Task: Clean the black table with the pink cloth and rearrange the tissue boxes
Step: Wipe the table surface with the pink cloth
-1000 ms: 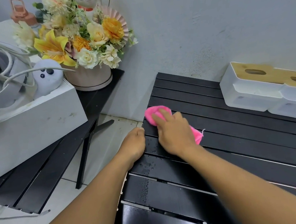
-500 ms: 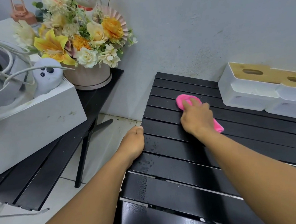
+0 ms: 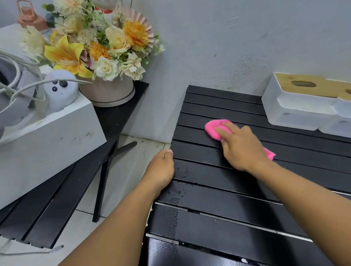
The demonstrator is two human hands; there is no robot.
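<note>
Head view: your right hand (image 3: 242,147) lies flat on the pink cloth (image 3: 212,129), fingers stretched out and pressing down on it, nothing curled round it. The cloth sits on the far left part of the black table (image 3: 217,202), a few slats in from the wall. It is bright pink and fuzzy, bunched rather than spread. A rounded lump shows beyond your fingertips and a small corner pokes out on the right by your wrist. The rest is hidden under your palm. Your fingers are a little blurred.

Your left hand (image 3: 159,171) clasps the table's left edge, thumb up on the rim, the fingers curled down under it and out of sight. Beads of water (image 3: 181,174) dot the slats just beside that hand.

The two tissue boxes (image 3: 293,106) stand side by side at the far right against the wall, apart from the cloth. They are white with pale wooden lids and oval slots. The right-hand one is cut off by the frame edge.

To your left, a second black table (image 3: 56,195) carries a white box (image 3: 46,142) of cables and a flower arrangement (image 3: 102,54).
</note>
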